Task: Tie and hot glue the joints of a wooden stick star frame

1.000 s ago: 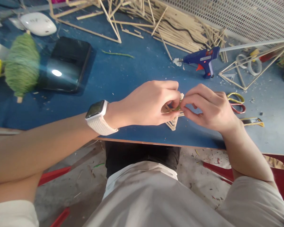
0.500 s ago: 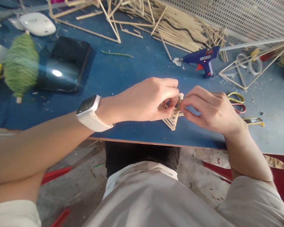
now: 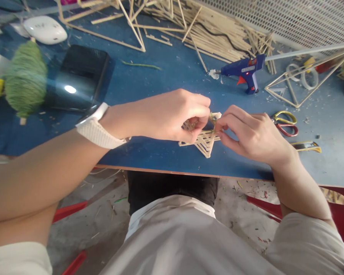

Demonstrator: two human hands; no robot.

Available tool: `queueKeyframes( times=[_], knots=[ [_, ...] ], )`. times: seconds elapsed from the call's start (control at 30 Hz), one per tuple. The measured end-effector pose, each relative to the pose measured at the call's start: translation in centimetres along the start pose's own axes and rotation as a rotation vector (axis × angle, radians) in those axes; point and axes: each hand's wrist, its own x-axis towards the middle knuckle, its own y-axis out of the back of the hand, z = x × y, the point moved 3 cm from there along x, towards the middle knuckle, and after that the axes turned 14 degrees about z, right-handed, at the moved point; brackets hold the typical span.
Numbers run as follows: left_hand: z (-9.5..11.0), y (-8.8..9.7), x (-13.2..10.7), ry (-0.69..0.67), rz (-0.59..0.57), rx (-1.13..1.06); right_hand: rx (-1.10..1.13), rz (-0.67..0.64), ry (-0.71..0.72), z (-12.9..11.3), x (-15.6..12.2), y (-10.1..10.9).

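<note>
A small star (image 3: 206,149) of thin wooden sticks lies on the blue tabletop near its front edge, partly hidden by my hands. Over its upper left part my left hand (image 3: 186,116) is closed in a pinch; whatever is between those fingertips is hidden. My right hand (image 3: 246,131) pinches at the star's right side, its thumb and forefinger against the sticks. A bit of greenish strand seems to show on the star between the hands, too small to make out surely.
Behind the hands lies a blue glue gun (image 3: 243,72). Scissors (image 3: 286,123) and a cutter knife (image 3: 306,146) are at the right. Green yarn (image 3: 26,80), a black phone (image 3: 80,76) and a white mouse (image 3: 45,29) sit left. Stick frames (image 3: 106,37) and loose sticks (image 3: 218,42) fill the back.
My left hand has drawn a little to the left, away from my right hand, uncovering more of the star. My right hand has barely shifted.
</note>
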Motion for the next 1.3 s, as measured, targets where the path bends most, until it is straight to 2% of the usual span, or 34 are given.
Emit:
queueKeyframes(
  times=[0.3, 0.63, 0.8, 1.03, 1.2, 1.3],
  knots=[
    [-0.6, 0.5, 0.0, -0.025, -0.055, 0.069, -0.051, -0.008, 0.026, -0.5, 0.0, -0.4],
    [-1.4, 0.5, -0.3, 0.03, -0.018, -0.043, 0.101, 0.002, -0.025, -0.2, 0.1, -0.5],
    [-0.9, 0.6, -0.2, 0.074, 0.051, -0.043, 0.116, 0.035, -0.076, -0.4, 0.1, -0.6],
    [-0.4, 1.3, 0.2, 0.029, 0.054, -0.009, 0.14, 0.092, -0.096, -0.5, -0.1, -0.5],
    [-0.4, 0.8, 0.0, 0.01, -0.015, 0.009, 0.162, 0.127, -0.064, -0.3, -0.4, -0.6],
    [-0.4, 0.8, 0.0, 0.0, -0.004, 0.047, 0.168, 0.137, -0.071, -0.2, -0.4, -0.6]
  ],
)
